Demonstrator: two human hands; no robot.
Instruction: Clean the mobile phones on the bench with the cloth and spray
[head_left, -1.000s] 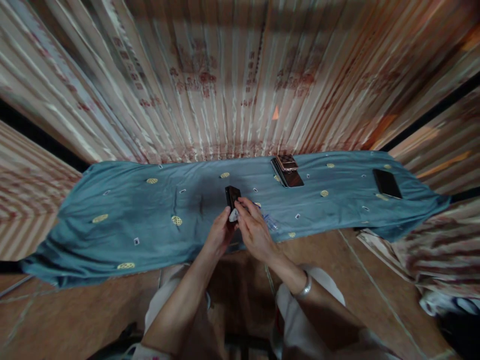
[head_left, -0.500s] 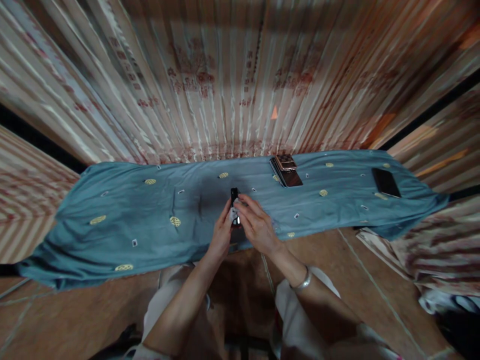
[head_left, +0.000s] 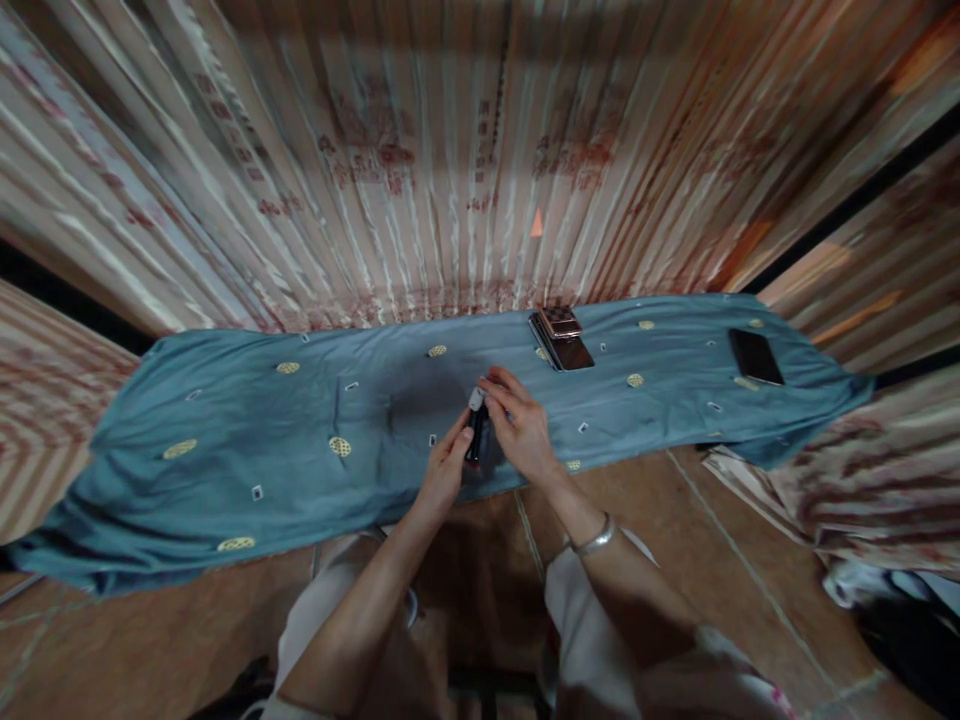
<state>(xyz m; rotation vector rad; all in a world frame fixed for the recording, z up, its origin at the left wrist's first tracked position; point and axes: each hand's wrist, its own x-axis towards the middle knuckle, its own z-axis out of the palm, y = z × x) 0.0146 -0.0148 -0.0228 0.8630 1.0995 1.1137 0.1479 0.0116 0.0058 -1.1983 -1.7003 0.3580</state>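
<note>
Over the front of the cloth-covered table, my left hand (head_left: 445, 468) grips a slim, glossy black phone-like device (head_left: 474, 446) by its lower part, thumb along its face. Its exact kind is hard to make out. At the upper end sits a small pale grey cloth (head_left: 477, 398), pinched by the fingers of my right hand (head_left: 519, 420) and touching the device. Part of the cloth is hidden by the right fingertips. A silver bracelet (head_left: 597, 535) is round my right wrist.
A teal patterned cloth (head_left: 300, 420) covers the long table. A stack of phones (head_left: 570, 352) with a brown checked one (head_left: 560, 320) on top lies right of my hands. Farther right rests a flat dark device (head_left: 756, 357). Striped curtains (head_left: 420, 200) hang behind.
The pale cloth has moved from the middle of the black device to its upper end, my right hand shifting upward with it. The device now tilts slightly. The view has turned a little rightward.
</note>
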